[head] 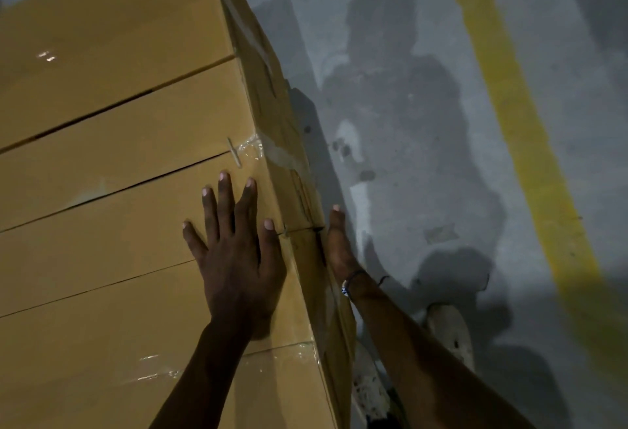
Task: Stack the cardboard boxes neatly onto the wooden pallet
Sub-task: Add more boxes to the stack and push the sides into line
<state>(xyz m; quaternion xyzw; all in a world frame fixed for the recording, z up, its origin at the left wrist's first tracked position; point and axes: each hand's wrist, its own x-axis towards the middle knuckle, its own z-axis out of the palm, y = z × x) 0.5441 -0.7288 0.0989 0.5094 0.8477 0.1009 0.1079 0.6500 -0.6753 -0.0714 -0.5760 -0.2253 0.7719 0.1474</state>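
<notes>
Several brown cardboard boxes (112,116) lie side by side in a stack that fills the left half of the view, with clear tape on some seams. My left hand (234,252) rests flat on a box top near the stack's right edge, fingers straight and spread. My right hand (339,245) presses flat against the right side face of the stack, fingers straight; a thin bracelet circles its wrist. The wooden pallet is hidden under the boxes.
Grey concrete floor (424,106) spreads to the right of the stack, with my shadow on it. A yellow painted line (509,116) runs diagonally across it. My shoes (448,333) stand close beside the stack at the lower right.
</notes>
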